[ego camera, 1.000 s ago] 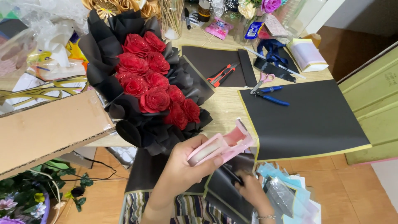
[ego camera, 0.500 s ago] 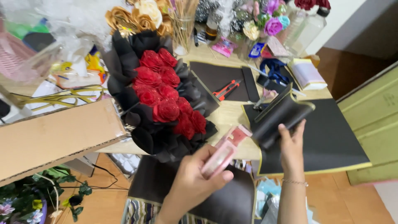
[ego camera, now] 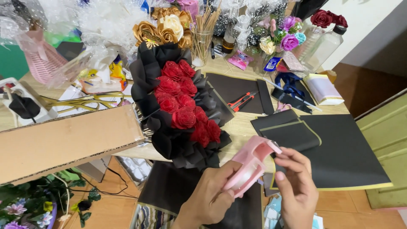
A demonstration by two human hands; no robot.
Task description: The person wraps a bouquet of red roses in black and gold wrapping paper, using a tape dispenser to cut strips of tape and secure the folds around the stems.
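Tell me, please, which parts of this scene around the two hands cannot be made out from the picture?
- Head view: the tape inside the pink tape dispenser is hidden by its shell and the left hand.
- Head view: what the right hand pinches at the dispenser's tip is too small to tell.
- Head view: the bouquet stems are hidden by black wrapping.
- Head view: the cardboard box is cut off by the left edge.

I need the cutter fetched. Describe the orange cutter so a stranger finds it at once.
Start at the rose bouquet on the table. Right of it lies a black sheet; the cutter rests on that, slim, orange and black, the only bright thing there.
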